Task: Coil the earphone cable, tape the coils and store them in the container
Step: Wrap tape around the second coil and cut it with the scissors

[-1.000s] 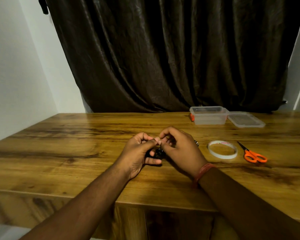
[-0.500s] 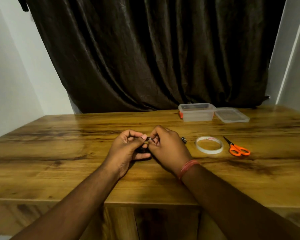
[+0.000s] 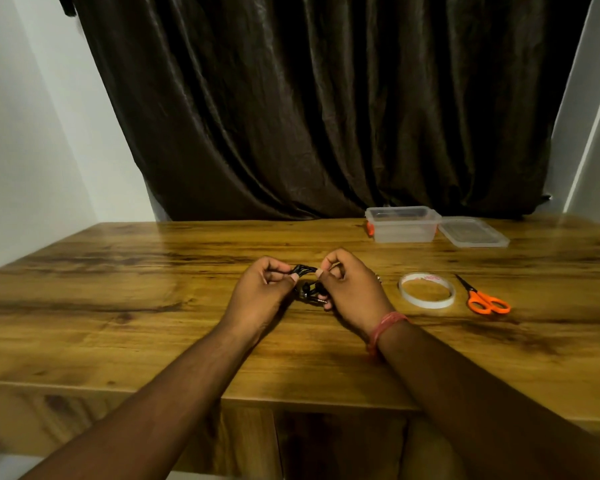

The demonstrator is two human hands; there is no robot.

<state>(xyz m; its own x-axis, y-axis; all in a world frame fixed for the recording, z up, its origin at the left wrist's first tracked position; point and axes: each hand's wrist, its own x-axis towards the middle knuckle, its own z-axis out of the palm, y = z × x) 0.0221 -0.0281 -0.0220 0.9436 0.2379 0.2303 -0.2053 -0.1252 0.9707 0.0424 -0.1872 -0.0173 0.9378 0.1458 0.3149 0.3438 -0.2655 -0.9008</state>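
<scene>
A black coiled earphone cable (image 3: 305,270) is stretched between my two hands just above the wooden table (image 3: 118,289). My left hand (image 3: 260,296) pinches its left end and my right hand (image 3: 352,292) pinches its right end. Loose loops and the metal plug (image 3: 321,300) hang below, partly hidden by my fingers. A roll of white tape (image 3: 426,295) lies flat to the right of my right hand. The clear plastic container (image 3: 402,224) stands open at the back right, with its lid (image 3: 473,232) flat beside it.
Orange-handled scissors (image 3: 482,299) lie to the right of the tape roll. A dark curtain (image 3: 309,98) hangs behind the table, with white walls on both sides. The table's front edge runs under my forearms.
My hands have drawn slightly apart, so the bundled cable now shows between them. The camera view has shifted a little.
</scene>
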